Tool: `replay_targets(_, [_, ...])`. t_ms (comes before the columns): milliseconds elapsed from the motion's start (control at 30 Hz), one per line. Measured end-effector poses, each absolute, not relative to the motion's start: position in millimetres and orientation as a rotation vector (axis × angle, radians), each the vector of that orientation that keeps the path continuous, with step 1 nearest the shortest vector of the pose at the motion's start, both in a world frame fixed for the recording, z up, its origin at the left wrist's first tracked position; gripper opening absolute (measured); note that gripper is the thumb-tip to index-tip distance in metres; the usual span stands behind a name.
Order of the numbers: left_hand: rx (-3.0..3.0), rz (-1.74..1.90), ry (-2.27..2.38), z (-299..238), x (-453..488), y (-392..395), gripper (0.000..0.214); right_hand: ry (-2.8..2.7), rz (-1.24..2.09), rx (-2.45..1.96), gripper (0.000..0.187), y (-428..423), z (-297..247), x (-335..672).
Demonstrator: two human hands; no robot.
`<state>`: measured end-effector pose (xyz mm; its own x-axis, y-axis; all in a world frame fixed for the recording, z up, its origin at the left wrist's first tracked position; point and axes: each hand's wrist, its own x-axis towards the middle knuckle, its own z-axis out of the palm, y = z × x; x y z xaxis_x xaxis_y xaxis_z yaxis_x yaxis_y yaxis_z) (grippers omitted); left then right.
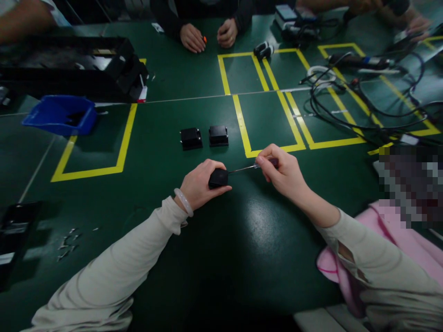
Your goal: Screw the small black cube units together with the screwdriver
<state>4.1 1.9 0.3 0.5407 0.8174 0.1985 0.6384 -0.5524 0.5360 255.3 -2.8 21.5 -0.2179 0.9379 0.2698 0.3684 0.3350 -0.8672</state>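
Here, head view: the only camera, looking down over both sleeves onto a dark green surface marked with yellow tape.
Left hand: curled around a small black block, pinning it to the surface; a pale bracelet sits at the wrist.
Right hand: fingers pinched closed on the handle of a thin screwdriver, whose shaft lies nearly level and points left.
Block's place: near centre of the surface, just left of the right hand, with the driver tip at its right face.
Contact: tip and block look to be touching; what the tip meets is too small to tell.
Step in hand: by my reading, working the driver on the held block.
What the next move calls for: a firm left-hand hold so the block does not slide, and the shaft kept in line with its seat.
Two like blocks: side by side, farther off, apart from both hands.
Small metal bits: scattered near left, well apart from the work.
Blue bin: far left, beside a black tray.
Cables: looped at far right.
Pink cloth: near right, under the right sleeve.
Another person's hands: resting at the far edge.
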Motion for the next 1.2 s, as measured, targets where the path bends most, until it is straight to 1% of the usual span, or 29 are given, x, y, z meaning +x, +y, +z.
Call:
replay_targets(133, [2.381,0.641,1.199,-1.2,5.8,-0.2,0.046,-1.729,0.879,-1.147,0.010,-1.6,17.6,255.4])
replay_targets(233, [2.375,0.662,1.184,-2.4,6.3,-1.2,0.047,-1.695,0.905,-1.160,0.015,-0.5,16.0,255.6])
replay_targets(300, [2.378,0.669,1.179,-2.8,6.2,-1.5,0.043,-1.682,0.927,-1.181,0.022,-0.1,16.0,255.6])
replay_targets(333, [2.380,0.670,1.177,-2.8,6.1,-1.5,0.041,-1.676,0.941,-1.183,0.023,0.0,16.2,255.6])
replay_targets(467, [2.384,0.657,1.185,-1.6,5.8,-1.4,0.039,-1.678,0.989,-1.120,0.011,0.5,17.0,255.7])
replay_targets(600, [2.379,0.648,1.202,-0.7,5.8,-1.5,0.039,-1.688,1.000,-1.112,0.013,0.6,17.7,255.9])
replay_targets(700, [2.373,0.649,1.209,-1.3,5.7,-1.4,0.039,-1.699,1.003,-1.163,0.021,-0.3,18.7,255.8])
replay_targets(867, [2.376,0.644,1.207,-2.7,5.1,-0.8,0.040,-1.730,0.955,-1.113,0.013,-1.3,19.1,256.2])
replay_targets(967, [2.381,0.645,1.208,-2.1,5.3,-0.8,0.040,-1.712,0.966,-1.120,0.014,-0.5,18.0,256.6])
replay_targets(1067, [2.381,0.652,1.204,-1.2,5.7,-0.9,0.040,-1.695,0.985,-1.168,0.021,0.4,17.0,256.5])
replay_targets(1200, [2.384,0.651,1.199,-0.8,5.6,-1.2,0.038,-1.697,0.975,-1.139,0.012,0.7,16.3,256.5])
